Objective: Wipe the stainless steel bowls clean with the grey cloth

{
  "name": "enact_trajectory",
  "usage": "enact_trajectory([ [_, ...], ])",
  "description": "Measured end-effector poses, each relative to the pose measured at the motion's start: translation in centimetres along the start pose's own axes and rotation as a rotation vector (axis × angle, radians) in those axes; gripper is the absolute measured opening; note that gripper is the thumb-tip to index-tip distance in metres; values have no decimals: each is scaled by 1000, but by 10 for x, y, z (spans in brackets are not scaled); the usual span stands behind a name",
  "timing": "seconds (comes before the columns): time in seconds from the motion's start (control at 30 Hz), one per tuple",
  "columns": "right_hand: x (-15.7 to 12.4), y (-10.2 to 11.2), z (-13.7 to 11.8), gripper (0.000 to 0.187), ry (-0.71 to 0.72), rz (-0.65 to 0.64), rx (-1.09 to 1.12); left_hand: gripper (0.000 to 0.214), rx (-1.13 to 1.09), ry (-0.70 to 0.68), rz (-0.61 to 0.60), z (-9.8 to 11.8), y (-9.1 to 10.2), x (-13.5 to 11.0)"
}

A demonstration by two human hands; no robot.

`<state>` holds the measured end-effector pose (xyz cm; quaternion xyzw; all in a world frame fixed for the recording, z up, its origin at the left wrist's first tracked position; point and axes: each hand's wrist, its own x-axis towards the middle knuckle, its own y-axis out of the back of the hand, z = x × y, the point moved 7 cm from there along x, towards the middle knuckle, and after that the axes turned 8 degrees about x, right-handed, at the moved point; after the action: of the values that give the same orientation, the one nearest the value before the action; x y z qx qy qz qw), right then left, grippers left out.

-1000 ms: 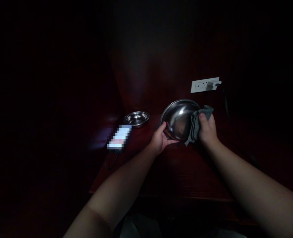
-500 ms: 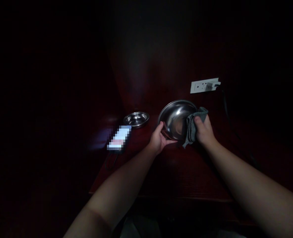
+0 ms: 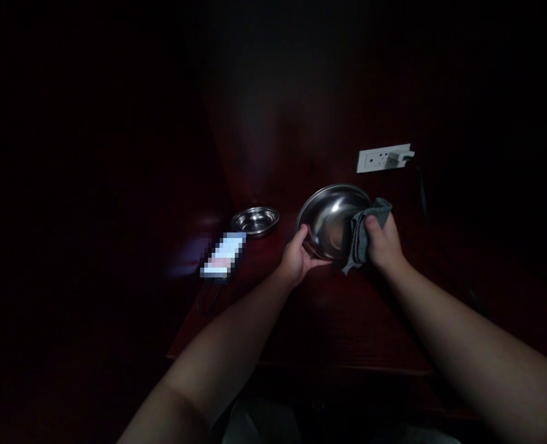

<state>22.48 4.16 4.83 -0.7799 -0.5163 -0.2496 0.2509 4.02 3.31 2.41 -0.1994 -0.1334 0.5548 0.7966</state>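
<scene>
"Head view, with the bowl (image 3: 324, 222) as the clock's middle: what's being held?"

"Left hand (image 3: 295, 259) grips the bowl between seven and eight, thumb at the rim, fingers under. Right hand (image 3: 388, 243) has a folded cloth (image 3: 360, 240) bunched in its fist at four, seemingly against the metal. That bowl is tilted over the table (image 3: 329, 327); whether it touches the wood, I can't tell."

"So how far along?"

"Partway, I'd judge: bowl taken up, cloth brought to its side. How much of it has been gone over doesn't show. The small dish (image 3: 255, 223) at nine is in neither hand, and I can't say whether it's done or left."

"And room to move?"

"Front edge of the table runs across at six, with a fair stretch of wood before it. A phone (image 3: 224, 256) lies at eight, near the left edge; the dish sits just past it. Three o'clock sinks into darkness. Farthest off is the wall (image 3: 296, 148), its socket (image 3: 375, 160) at one, so reaching forward looks tightest."
</scene>
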Motion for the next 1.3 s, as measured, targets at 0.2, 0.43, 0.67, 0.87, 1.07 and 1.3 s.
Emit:
enact_trajectory([
  [0.2, -1, 0, -2, 57, 6, -1, 0, 44, 1, 1, 5, 0, 1, 1],
  [0.43, 1, -1, 5, 58, -48, -5, 55, 45, -9, 0, -25, -1, -2, 1],
  [0.67, 1, 0, 7, 48, -77, 39, 96, 50, -52, 39, -62, -5, -3, 2],
  [0.87, 0, -2, 12, 43, -121, 66, 177, 54, -59, 54, -126, -8, -5, 3],
  [1.07, -11, -15, 19, 47, -320, 106, 354, 53, -60, 18, -79, -3, -3, 3],
  [1.3, -13, -24, 28, 51, -349, 32, 401, 51, -37, -17, -45, 0, 0, 4],
])
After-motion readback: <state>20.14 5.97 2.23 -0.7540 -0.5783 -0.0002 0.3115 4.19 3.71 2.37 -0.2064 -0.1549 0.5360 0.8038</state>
